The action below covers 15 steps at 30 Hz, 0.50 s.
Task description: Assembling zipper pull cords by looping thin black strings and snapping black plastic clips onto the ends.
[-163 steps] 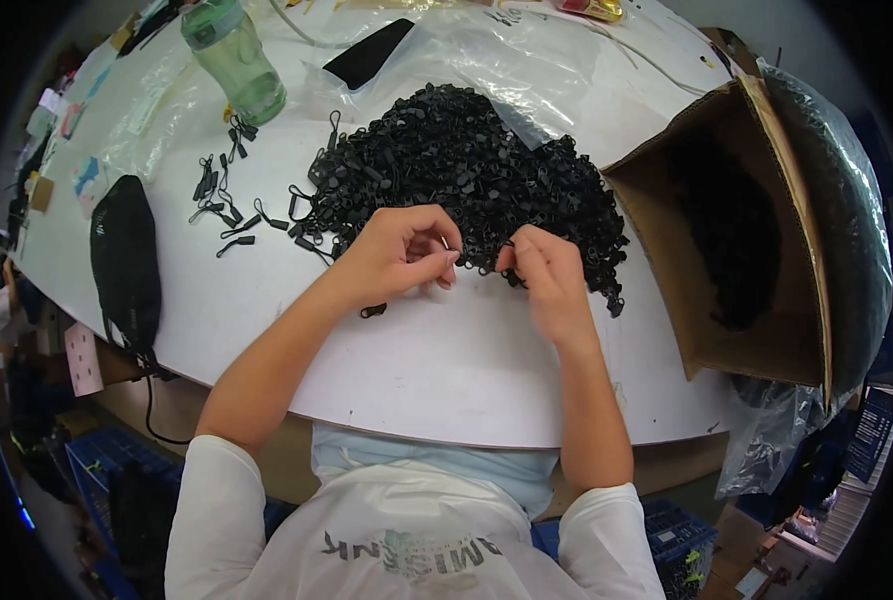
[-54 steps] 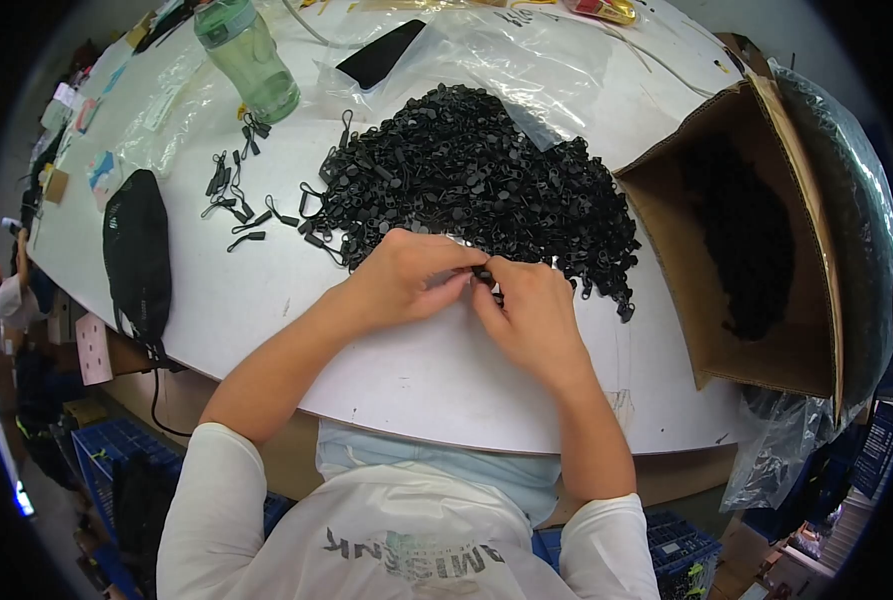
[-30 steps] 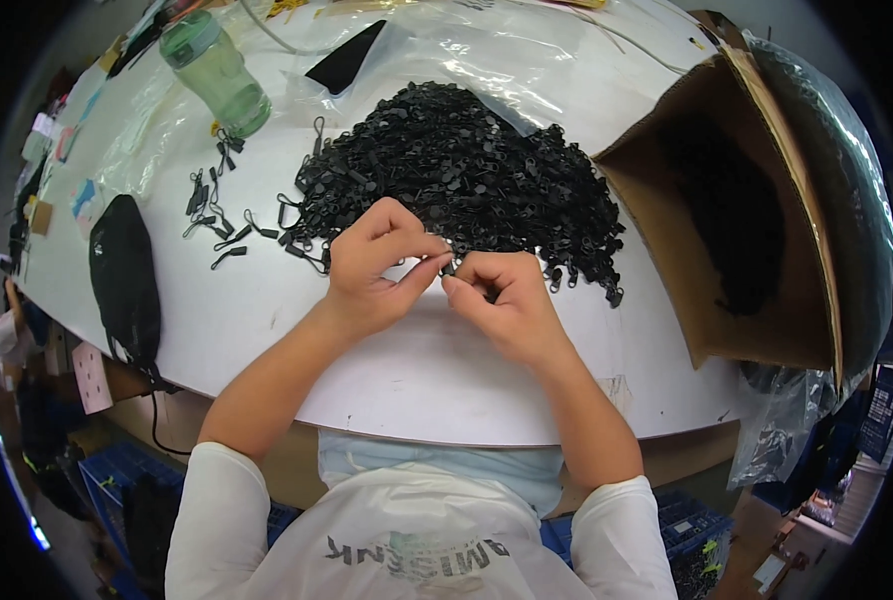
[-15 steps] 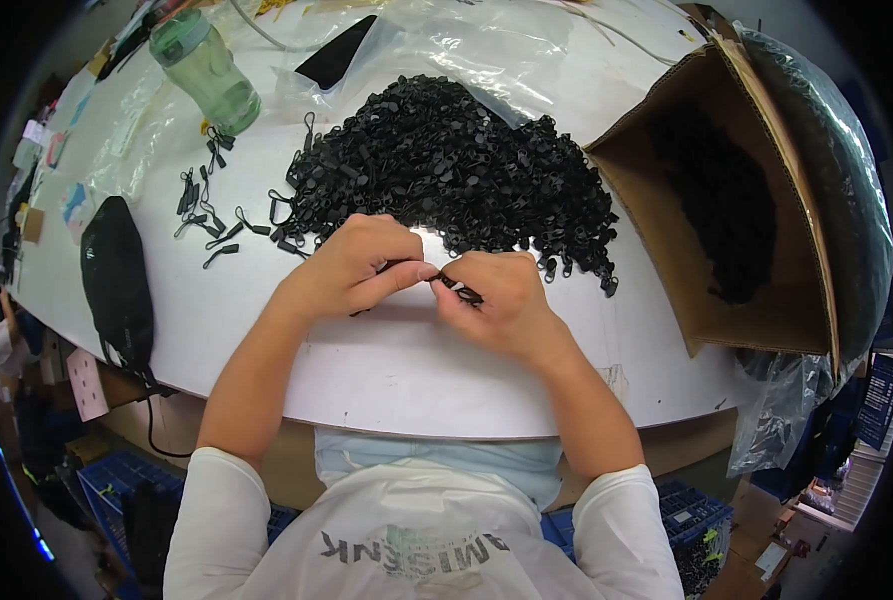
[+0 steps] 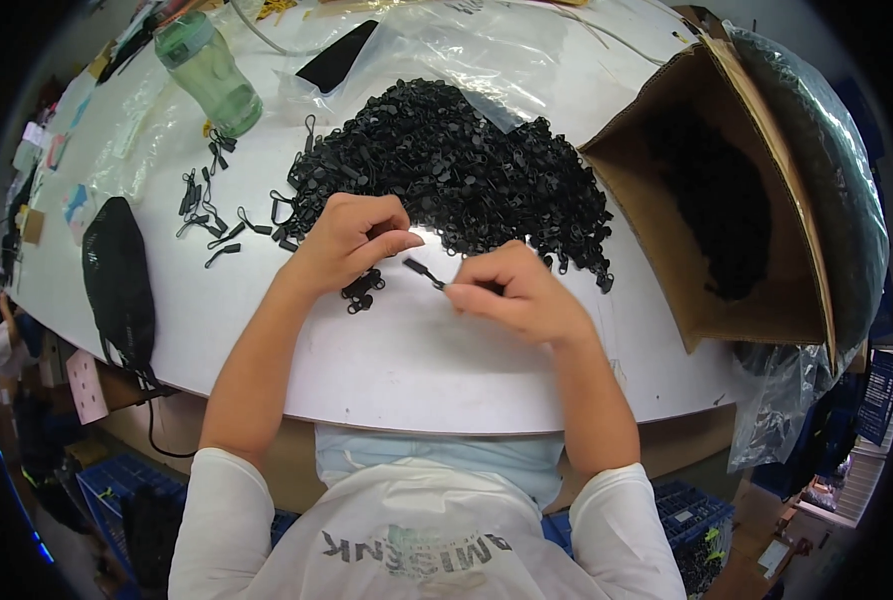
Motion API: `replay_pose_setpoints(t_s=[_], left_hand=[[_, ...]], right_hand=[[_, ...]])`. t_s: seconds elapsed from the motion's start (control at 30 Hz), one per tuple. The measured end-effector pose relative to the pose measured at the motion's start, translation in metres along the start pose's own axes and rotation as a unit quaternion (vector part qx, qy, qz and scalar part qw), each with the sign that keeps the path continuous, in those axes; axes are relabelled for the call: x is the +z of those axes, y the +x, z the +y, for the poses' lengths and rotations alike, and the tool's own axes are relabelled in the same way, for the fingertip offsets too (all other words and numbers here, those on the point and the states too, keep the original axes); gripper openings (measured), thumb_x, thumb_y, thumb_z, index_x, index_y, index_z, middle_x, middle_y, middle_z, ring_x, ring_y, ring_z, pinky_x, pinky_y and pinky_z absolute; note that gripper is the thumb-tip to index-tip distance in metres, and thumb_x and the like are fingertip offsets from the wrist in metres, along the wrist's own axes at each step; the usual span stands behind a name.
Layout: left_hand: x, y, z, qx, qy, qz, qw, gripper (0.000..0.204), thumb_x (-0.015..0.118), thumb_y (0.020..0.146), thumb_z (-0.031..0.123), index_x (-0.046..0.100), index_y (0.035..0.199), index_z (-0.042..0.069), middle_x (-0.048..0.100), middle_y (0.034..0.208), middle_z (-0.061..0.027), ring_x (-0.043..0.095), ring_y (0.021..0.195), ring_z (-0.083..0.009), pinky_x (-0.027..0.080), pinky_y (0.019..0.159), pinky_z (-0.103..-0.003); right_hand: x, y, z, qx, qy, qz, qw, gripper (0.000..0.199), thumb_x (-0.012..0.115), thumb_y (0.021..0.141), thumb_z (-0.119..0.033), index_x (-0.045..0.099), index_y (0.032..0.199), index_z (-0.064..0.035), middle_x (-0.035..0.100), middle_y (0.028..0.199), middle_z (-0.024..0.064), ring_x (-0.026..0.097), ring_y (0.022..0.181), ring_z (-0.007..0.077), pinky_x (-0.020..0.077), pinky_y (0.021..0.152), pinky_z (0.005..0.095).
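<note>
My right hand (image 5: 511,295) pinches one black cord zipper pull (image 5: 421,269) by its thin end, its thick tip pointing toward my left hand. My left hand (image 5: 354,245) has its fingers curled and its thumb stretched out toward the pull, not touching it. A cluster of small black zipper sliders (image 5: 363,291) shows below the left palm, seemingly held by the curled fingers, which are partly hidden. Just beyond both hands rises a large heap of black zipper sliders (image 5: 446,165). Several loose black cord pulls (image 5: 206,215) lie left of the heap.
An open cardboard box (image 5: 656,200) with dark contents lies on its side at the right. A green translucent bottle (image 5: 206,75) stands far left, a black pouch (image 5: 118,285) near the left edge. Clear plastic sheeting (image 5: 466,50) spreads behind the heap.
My hands were together at the middle and have moved apart. The right now holds the cord pull out in view, and the sliders under my left hand show more.
</note>
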<state>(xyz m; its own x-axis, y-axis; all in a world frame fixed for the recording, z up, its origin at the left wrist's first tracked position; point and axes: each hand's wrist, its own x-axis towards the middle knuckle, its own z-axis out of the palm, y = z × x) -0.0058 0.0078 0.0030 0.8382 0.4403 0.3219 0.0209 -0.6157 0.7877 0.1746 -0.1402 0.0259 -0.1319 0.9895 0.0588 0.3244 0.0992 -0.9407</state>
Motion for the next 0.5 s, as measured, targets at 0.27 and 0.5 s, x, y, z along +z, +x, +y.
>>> replay_pose_setpoints(t_s=[0.27, 0.5], left_hand=[[-0.003, 0.0, 0.006, 0.001, 0.143, 0.052, 0.988, 0.031, 0.082, 0.066, 0.024, 0.057, 0.072, 0.005, 0.041, 0.052, -0.0021, 0.037, 0.045, -0.012, 0.03, 0.043, -0.026], [-0.009, -0.004, 0.02, -0.04, 0.328, -0.132, 0.935, 0.04, 0.078, 0.067, 0.04, 0.056, 0.074, 0.007, 0.057, 0.06, -0.0074, 0.058, 0.057, -0.0271, 0.044, 0.054, -0.037]], right_hand=[[-0.09, -0.05, 0.043, -0.199, 0.526, 0.549, 0.618, 0.038, 0.041, 0.086, -0.036, 0.057, 0.079, -0.0022, 0.028, 0.052, -0.0001, 0.023, 0.04, 0.0111, 0.0197, 0.039, 0.0262], [-0.035, -0.008, 0.026, 0.096, 0.364, 0.355, 0.856, 0.01, 0.045, 0.075, 0.001, 0.054, 0.074, -0.0024, 0.037, 0.052, -0.0033, 0.028, 0.039, 0.0049, 0.0242, 0.034, 0.0231]])
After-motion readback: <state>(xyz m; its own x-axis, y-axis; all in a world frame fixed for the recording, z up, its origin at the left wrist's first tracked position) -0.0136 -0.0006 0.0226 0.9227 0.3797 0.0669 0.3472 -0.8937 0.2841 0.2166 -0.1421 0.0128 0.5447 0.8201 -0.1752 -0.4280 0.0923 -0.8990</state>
